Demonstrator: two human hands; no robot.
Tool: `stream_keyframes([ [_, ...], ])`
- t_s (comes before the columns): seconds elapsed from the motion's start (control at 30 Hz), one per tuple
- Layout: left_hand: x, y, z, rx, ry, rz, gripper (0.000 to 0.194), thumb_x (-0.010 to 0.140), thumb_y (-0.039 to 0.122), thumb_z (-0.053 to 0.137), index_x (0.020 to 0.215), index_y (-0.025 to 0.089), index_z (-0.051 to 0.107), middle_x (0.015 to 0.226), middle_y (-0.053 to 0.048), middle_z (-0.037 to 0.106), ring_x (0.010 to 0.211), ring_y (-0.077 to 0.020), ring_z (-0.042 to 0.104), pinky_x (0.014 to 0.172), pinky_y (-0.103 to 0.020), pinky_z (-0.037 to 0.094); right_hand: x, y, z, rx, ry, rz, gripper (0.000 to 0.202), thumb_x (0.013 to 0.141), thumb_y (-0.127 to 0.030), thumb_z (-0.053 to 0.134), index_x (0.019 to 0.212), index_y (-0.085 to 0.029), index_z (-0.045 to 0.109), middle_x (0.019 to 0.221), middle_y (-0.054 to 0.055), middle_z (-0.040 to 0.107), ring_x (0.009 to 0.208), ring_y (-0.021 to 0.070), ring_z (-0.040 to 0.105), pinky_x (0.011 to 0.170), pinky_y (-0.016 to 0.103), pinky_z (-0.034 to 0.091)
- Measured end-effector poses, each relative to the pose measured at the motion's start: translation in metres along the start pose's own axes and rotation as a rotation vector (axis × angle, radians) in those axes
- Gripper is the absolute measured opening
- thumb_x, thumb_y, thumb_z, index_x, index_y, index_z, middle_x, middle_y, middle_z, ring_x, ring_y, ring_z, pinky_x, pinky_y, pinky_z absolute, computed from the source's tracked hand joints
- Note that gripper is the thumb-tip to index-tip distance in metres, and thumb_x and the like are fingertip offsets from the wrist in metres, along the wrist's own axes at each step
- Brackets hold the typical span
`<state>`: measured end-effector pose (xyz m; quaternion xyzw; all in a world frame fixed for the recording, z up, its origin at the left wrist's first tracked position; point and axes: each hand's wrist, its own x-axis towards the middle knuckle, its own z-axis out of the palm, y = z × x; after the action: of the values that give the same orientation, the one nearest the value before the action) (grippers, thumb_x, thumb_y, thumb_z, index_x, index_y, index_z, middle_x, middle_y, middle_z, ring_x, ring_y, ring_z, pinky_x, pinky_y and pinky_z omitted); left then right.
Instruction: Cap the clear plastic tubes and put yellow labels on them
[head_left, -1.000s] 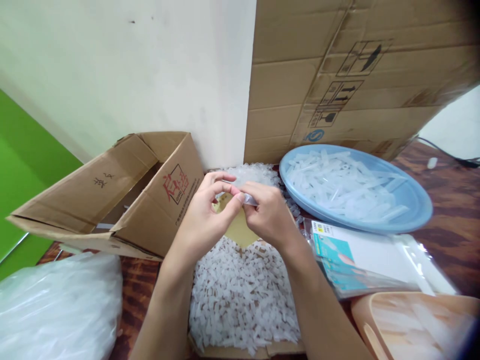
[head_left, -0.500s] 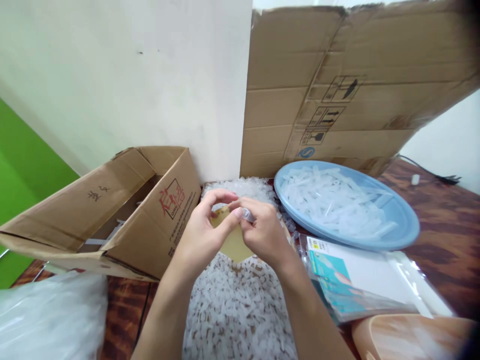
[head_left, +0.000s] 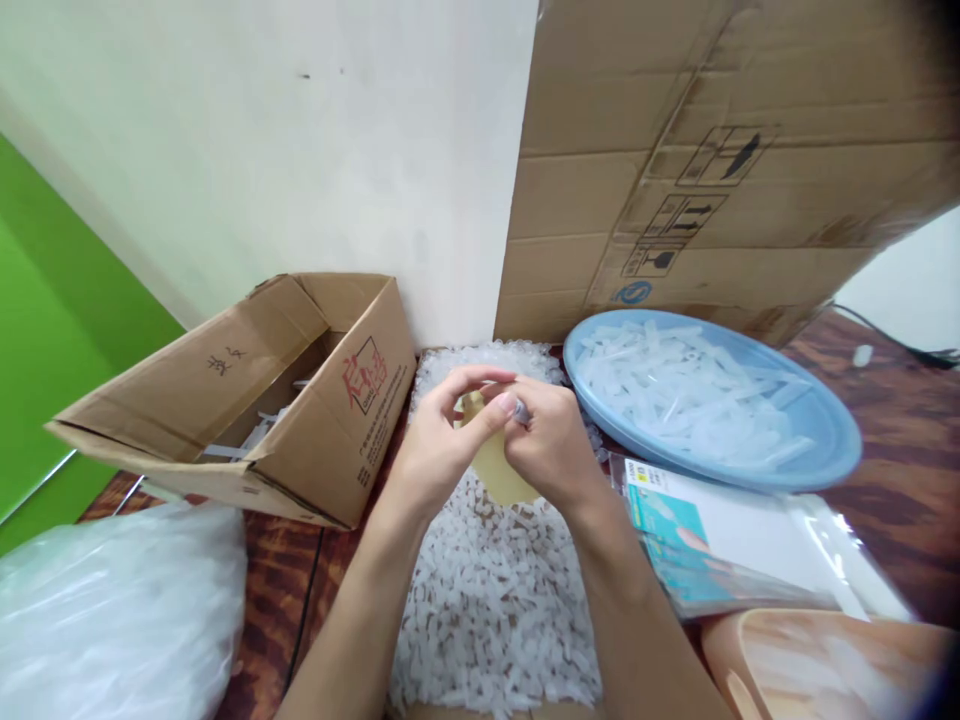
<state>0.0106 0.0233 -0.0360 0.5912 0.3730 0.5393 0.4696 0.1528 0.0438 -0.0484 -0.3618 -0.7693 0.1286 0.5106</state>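
My left hand (head_left: 442,440) and my right hand (head_left: 551,440) meet at the fingertips above a spread of small white plastic pieces (head_left: 495,610). Both are closed, the left thumb pressed up to the right hand's fingers. A small grey band or piece (head_left: 519,409) shows at the right hand's fingers; I cannot tell whether it is worn or held. What the fingertips pinch is hidden. Just below the hands is a yellowish flat piece (head_left: 501,482), partly covered by them; whether it is held or lying there is unclear.
Left stands an open cardboard box (head_left: 315,400) with white strips inside, a plastic bag (head_left: 120,610) before it. To the right are a blue basin (head_left: 840,440) of translucent strips, plastic-wrapped packets (head_left: 735,550) and a peach container (head_left: 727,650). A large carton (head_left: 585,200) stands behind.
The view has shifted, so the surroundings sit further right and slightly higher in the picture. My hands stay together in nearly the same pose over the white pieces.
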Motion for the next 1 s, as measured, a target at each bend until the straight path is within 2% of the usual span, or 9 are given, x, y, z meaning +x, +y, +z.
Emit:
stream_keyframes([
  [0.1, 0.001, -0.004, 0.008, -0.021, 0.013, 0.013, 0.022, 0.095, 0.036, 0.07, 0.113, 0.023, 0.072, 0.119, -0.006, 0.073, 0.115, -0.022, 0.067, 0.095, -0.033, 0.055, 0.001, -0.001, -0.003, -0.011, 0.025, 0.023, 0.027, 0.08, -0.003, 0.05, 0.085, -0.019, 0.071, 0.09, 0.007, 0.08, 0.078, 0.0223, 0.073, 0.071, 0.032, 0.053],
  [0.2, 0.0, -0.005, 0.016, 0.032, 0.056, 0.088, 0.019, 0.098, 0.034, 0.065, 0.113, 0.023, 0.071, 0.122, -0.007, 0.07, 0.121, -0.0223, 0.064, 0.103, -0.035, 0.053, 0.002, -0.004, -0.006, 0.023, 0.027, 0.066, 0.026, 0.08, -0.003, 0.051, 0.083, -0.02, 0.071, 0.085, 0.005, 0.078, 0.074, 0.0208, 0.071, 0.069, 0.031, 0.052],
  [0.3, -0.002, -0.003, 0.018, 0.131, 0.108, 0.23, 0.015, 0.101, 0.032, 0.061, 0.113, 0.024, 0.066, 0.127, -0.008, 0.067, 0.126, -0.0217, 0.061, 0.108, -0.037, 0.049, 0.002, -0.007, -0.008, 0.095, 0.014, 0.088, 0.025, 0.083, -0.004, 0.052, 0.083, -0.02, 0.07, 0.087, 0.004, 0.077, 0.079, 0.0205, 0.071, 0.072, 0.03, 0.051],
  [0.4, -0.004, -0.001, 0.016, 0.301, 0.147, 0.41, 0.008, 0.1, 0.028, 0.064, 0.107, 0.025, 0.064, 0.128, -0.008, 0.065, 0.128, -0.0226, 0.059, 0.11, -0.041, 0.047, 0.002, -0.009, -0.011, 0.141, -0.003, 0.133, 0.02, 0.085, -0.007, 0.054, 0.076, -0.02, 0.066, 0.077, 0.002, 0.07, 0.071, 0.0191, 0.065, 0.066, 0.03, 0.047],
  [0.47, -0.005, 0.0, 0.013, 0.436, 0.162, 0.52, 0.008, 0.098, 0.025, 0.068, 0.105, 0.026, 0.065, 0.124, -0.007, 0.066, 0.123, -0.0226, 0.062, 0.109, -0.043, 0.046, 0.003, -0.01, -0.013, 0.157, -0.015, 0.162, 0.02, 0.084, -0.007, 0.054, 0.072, -0.02, 0.063, 0.07, 0.001, 0.066, 0.065, 0.0179, 0.061, 0.062, 0.029, 0.044],
  [0.57, -0.005, 0.001, 0.01, 0.635, 0.231, 0.643, 0.011, 0.097, 0.022, 0.07, 0.105, 0.027, 0.066, 0.12, -0.005, 0.069, 0.116, -0.0218, 0.065, 0.104, -0.043, 0.046, 0.004, -0.011, -0.013, 0.172, -0.011, 0.147, 0.021, 0.077, -0.004, 0.051, 0.074, -0.02, 0.064, 0.074, 0.001, 0.069, 0.069, 0.0182, 0.063, 0.064, 0.029, 0.045],
  [0.63, -0.006, 0.001, 0.008, 0.727, 0.267, 0.67, 0.012, 0.097, 0.021, 0.07, 0.106, 0.028, 0.067, 0.122, -0.004, 0.07, 0.115, -0.0221, 0.065, 0.102, -0.043, 0.046, 0.004, -0.011, -0.013, 0.177, -0.003, 0.131, 0.024, 0.076, -0.004, 0.05, 0.077, -0.02, 0.068, 0.079, 0.002, 0.073, 0.073, 0.0196, 0.066, 0.068, 0.031, 0.048],
  [0.8, -0.007, 0.004, 0.006, 0.824, 0.248, 0.691, 0.014, 0.097, 0.019, 0.068, 0.105, 0.031, 0.07, 0.125, -0.004, 0.07, 0.115, -0.0225, 0.065, 0.103, -0.045, 0.043, 0.003, -0.009, -0.011, 0.157, 0.01, 0.111, 0.029, 0.082, -0.003, 0.052, 0.089, -0.02, 0.074, 0.094, 0.005, 0.079, 0.087, 0.0232, 0.073, 0.078, 0.035, 0.054],
  [1.0, -0.009, 0.005, 0.007, 0.844, 0.261, 0.715, 0.019, 0.097, 0.017, 0.068, 0.105, 0.033, 0.072, 0.117, -0.002, 0.071, 0.11, -0.0214, 0.066, 0.1, -0.044, 0.043, 0.003, -0.008, -0.013, 0.075, 0.021, 0.078, 0.031, 0.083, -0.001, 0.049, 0.088, -0.02, 0.073, 0.09, 0.004, 0.078, 0.083, 0.0212, 0.072, 0.077, 0.033, 0.053],
])
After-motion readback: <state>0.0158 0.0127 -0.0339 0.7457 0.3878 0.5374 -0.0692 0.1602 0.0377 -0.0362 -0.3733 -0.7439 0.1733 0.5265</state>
